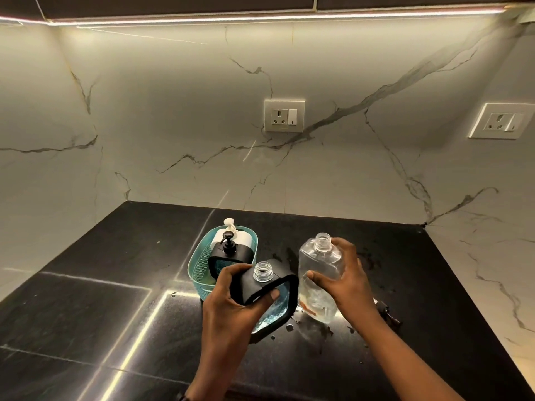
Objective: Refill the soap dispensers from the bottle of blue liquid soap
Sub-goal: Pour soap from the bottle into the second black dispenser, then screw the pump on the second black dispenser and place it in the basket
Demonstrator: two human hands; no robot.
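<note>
Black stone worktop (86, 314), wet with droplets, carries everything. The left hand (231, 302) has its fingers (231, 273) curled round an uncapped black-framed dispenser (269, 293) holding blue soap. At three o'clock of it, the right hand (344, 282) grips a clear, nearly empty bottle (318, 273). Beyond, at eleven o'clock, a teal basket (199, 267) holds two pump dispensers (231, 250).

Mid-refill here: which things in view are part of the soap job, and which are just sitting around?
Job: open black dispenser in left hand; clear bottle, looking nearly empty, in right hand; black pump dispenser and white pump bottle in teal basket.

Lying about: wall sockets, small dark object on countertop.
</note>
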